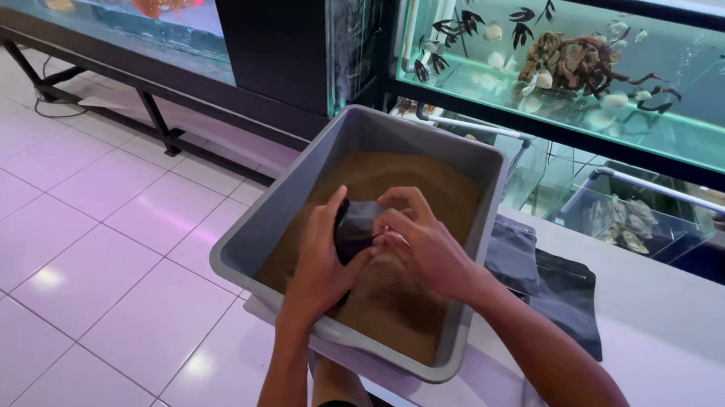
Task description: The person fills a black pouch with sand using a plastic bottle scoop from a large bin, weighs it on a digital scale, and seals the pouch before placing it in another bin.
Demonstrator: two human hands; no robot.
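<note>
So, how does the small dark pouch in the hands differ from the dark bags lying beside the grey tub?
The small dark pouch is held upright over the brown sand, gripped by the left hand and the right hand; the dark bags lie flat and untouched on the white table. The pouch looks bulged, the bags limp. Both are dark.

Fish tank (592,85) with driftwood (569,60) stands beyond; white tiled floor (68,249).
</note>
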